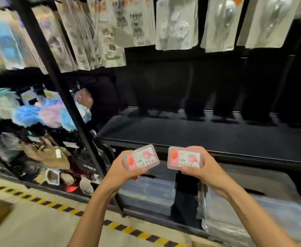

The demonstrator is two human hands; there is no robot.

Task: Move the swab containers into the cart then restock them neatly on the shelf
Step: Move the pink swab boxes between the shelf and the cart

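**Two pink boxes in hand, just short of the black shelf**

Both hands are up in front of me, each holding one small translucent pink container with a white label. The left hand (pixel 123 171) grips the left container (pixel 141 159) from below, fingers curled round its near edge, box tilted a little to the left. The right hand (pixel 202 171) holds the right container (pixel 185 159), thumb on the lower right corner and fingers wrapped behind. The two boxes sit side by side, close but apart. Their labels read "Floss" in part (the rest is under my fingers), and I cannot make out what is inside through the tinted plastic.

Both boxes hover just in front of the front lip of the black shelf (pixel 208 138). Below the shelf stand clear plastic bins (pixel 149 189); their contents are too blurred to tell. Carded packets (pixel 177 24) hang above, and pastel bath puffs (pixel 44 114) fill the bay to the left. Yellow-and-black tape (pixel 60 206) runs along the floor.
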